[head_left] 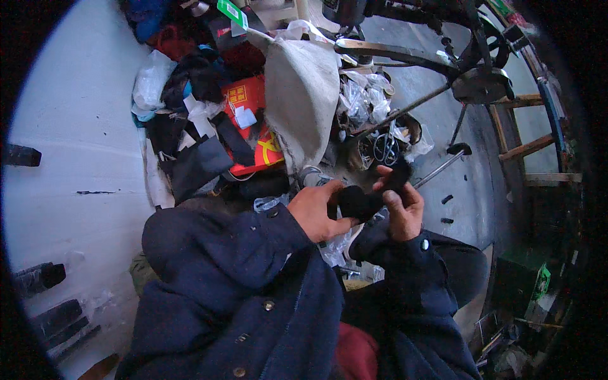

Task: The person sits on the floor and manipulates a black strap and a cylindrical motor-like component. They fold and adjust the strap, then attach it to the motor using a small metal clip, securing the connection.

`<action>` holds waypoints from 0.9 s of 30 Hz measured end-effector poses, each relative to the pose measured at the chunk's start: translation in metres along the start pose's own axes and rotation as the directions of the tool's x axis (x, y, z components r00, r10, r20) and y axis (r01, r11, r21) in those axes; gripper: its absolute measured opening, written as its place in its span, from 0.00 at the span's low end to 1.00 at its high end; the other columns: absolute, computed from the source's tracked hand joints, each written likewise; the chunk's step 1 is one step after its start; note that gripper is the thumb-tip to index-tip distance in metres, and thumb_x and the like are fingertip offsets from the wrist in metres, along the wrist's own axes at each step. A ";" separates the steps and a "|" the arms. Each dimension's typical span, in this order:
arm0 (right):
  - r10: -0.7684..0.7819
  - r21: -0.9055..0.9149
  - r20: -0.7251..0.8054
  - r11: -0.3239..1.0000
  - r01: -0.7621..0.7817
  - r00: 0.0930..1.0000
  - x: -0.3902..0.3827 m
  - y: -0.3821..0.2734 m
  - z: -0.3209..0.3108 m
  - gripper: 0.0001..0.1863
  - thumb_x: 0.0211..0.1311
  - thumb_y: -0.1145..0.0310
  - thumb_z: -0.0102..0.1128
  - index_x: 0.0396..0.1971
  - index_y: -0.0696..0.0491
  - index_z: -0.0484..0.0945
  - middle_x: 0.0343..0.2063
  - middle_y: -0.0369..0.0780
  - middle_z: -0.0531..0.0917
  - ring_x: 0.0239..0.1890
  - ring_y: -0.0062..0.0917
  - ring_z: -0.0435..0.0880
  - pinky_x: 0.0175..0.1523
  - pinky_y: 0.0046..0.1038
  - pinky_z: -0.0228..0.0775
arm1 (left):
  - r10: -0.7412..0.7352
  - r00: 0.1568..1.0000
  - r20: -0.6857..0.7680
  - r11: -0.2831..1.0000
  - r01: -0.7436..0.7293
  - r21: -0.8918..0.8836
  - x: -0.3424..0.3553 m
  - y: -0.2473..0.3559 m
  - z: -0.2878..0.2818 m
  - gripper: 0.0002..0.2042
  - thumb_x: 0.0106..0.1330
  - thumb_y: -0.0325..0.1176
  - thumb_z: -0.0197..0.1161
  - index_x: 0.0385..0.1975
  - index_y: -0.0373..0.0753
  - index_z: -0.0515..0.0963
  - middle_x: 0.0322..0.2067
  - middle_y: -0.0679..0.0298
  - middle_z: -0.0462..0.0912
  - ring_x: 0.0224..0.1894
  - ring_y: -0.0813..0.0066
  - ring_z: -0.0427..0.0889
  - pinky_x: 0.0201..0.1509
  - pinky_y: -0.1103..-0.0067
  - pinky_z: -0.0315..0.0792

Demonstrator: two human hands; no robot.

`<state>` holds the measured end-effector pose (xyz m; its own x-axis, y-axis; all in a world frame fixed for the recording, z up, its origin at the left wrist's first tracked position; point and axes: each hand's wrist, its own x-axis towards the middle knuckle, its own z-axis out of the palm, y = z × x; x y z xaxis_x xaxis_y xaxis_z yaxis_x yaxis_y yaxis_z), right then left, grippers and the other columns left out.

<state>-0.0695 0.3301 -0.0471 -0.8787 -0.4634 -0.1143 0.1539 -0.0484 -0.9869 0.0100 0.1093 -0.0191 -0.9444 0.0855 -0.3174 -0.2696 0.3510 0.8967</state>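
In front of my lap, a black, soft-looking piece (360, 204) is held between both hands. My left hand (318, 209) is closed on its left end, thumb below and fingers above. My right hand (404, 212) pinches the right part, which rises toward the fingertips. Whether it is one piece or two, and what kind of thing it is, I cannot make out against the dark colour. Below the hands lies clear plastic wrap (335, 248). A pale grey cloth (303, 95) hangs just beyond my left hand.
A machine on a stand (479, 82) with a long arm is at the far right. Bins of plastic bags and scissors (385, 149) stand beneath it. To the left are a red box (244, 101) and heaped dark pieces (202, 166). A wooden frame (525, 149) stands at the right.
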 end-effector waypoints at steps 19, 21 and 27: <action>0.316 -0.285 0.073 0.915 -0.284 0.946 -0.002 0.010 0.020 0.22 0.62 0.72 0.68 0.57 0.56 0.77 0.46 0.40 0.82 0.50 0.24 0.81 0.57 0.26 0.72 | 0.094 0.995 -0.022 0.993 -0.092 0.073 -0.004 -0.020 0.013 0.27 0.55 0.46 0.71 0.51 0.42 0.70 0.36 0.48 0.84 0.42 0.45 0.85 0.46 0.62 0.78; 0.334 -0.227 0.123 0.926 -0.301 0.935 -0.001 0.014 0.021 0.25 0.61 0.70 0.69 0.58 0.56 0.75 0.45 0.39 0.83 0.48 0.23 0.81 0.56 0.27 0.73 | 0.149 0.988 -0.036 0.988 -0.148 0.034 -0.005 -0.021 0.012 0.31 0.53 0.41 0.71 0.57 0.42 0.69 0.39 0.48 0.84 0.44 0.45 0.84 0.47 0.63 0.78; 0.297 -0.094 0.162 0.954 -0.285 0.941 -0.002 0.013 0.031 0.26 0.63 0.71 0.66 0.61 0.59 0.73 0.47 0.40 0.83 0.48 0.23 0.81 0.56 0.29 0.74 | 0.324 0.938 -0.121 0.944 -0.312 0.108 -0.007 -0.016 0.013 0.31 0.53 0.41 0.71 0.58 0.41 0.69 0.44 0.47 0.83 0.47 0.43 0.83 0.49 0.63 0.78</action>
<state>-0.0516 0.3035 -0.0557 -0.7080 -0.5937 -0.3824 0.3547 0.1692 -0.9195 0.0234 0.1150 -0.0353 -0.9963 0.0810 0.0302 0.0606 0.4052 0.9122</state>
